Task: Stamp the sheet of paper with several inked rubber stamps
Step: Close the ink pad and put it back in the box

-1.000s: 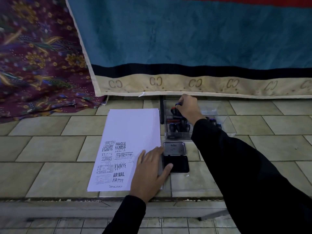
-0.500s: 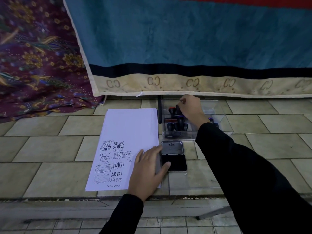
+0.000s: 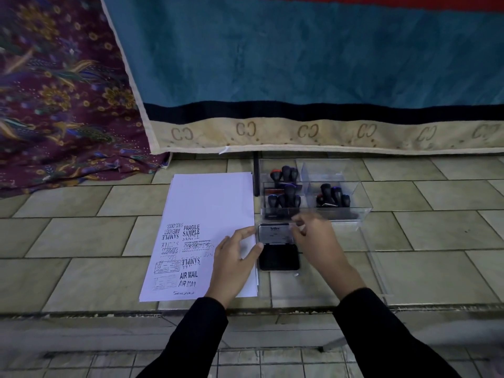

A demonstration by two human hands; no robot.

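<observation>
left hand (image 3: pixel 235 259) spread on paper (image 3: pixel 208 203)

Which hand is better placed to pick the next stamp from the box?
Right. The right hand is over the ink pad, just in front of the box; the left hand lies on the paper, farther away.

Open tile (image 3: pixel 81 241) is noted left of the sheet of paper (image 3: pixel 207 214) and right of the clear box (image 3: pixel 360 205). The far side is closed off by a hanging blanket (image 3: pixel 300 64). Just beside the sheet and before the box, passage is blocked by the open ink pad (image 3: pixel 278 255), flanked by the left hand (image 3: pixel 234 263) and right hand (image 3: pixel 319 246). Upright stamps (image 3: pixel 286 197) are crowded inside the box.
</observation>
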